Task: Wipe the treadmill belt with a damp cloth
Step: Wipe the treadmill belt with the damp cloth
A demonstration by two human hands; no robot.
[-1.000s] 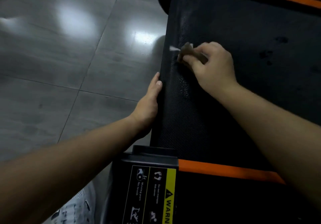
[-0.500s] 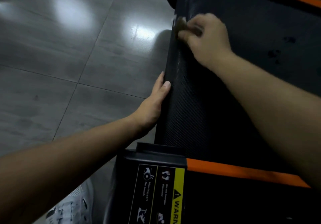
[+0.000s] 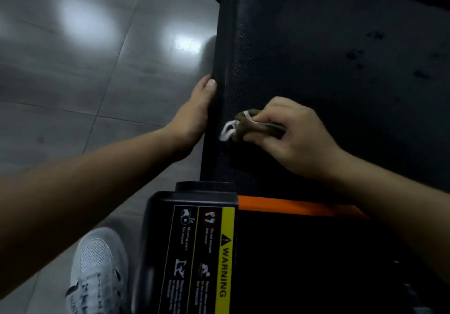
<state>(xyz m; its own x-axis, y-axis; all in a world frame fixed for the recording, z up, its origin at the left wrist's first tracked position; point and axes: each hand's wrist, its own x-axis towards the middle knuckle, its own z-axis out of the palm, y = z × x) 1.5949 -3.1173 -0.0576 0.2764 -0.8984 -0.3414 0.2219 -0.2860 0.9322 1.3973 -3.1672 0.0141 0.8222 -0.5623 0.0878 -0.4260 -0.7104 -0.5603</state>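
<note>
The black textured treadmill belt (image 3: pixel 328 75) fills the upper right of the head view. My right hand (image 3: pixel 294 138) grips a small brown cloth (image 3: pixel 246 128) with a white loop at its tip and presses it on the belt near the left edge, close to the near end. My left hand (image 3: pixel 194 116) rests flat against the belt's left side edge with fingers straight, thumb on top. Dark spots mark the belt at the far right.
A black end cover (image 3: pixel 194 252) with a yellow warning label and an orange stripe (image 3: pixel 297 207) lies below the hands. Grey glossy floor tiles (image 3: pixel 85 70) spread to the left. A white sneaker (image 3: pixel 97 272) stands on the floor at the bottom left.
My right hand dragged the cloth from the far part of the belt's left edge back toward me, near the end cover. My left hand stayed on the side edge.
</note>
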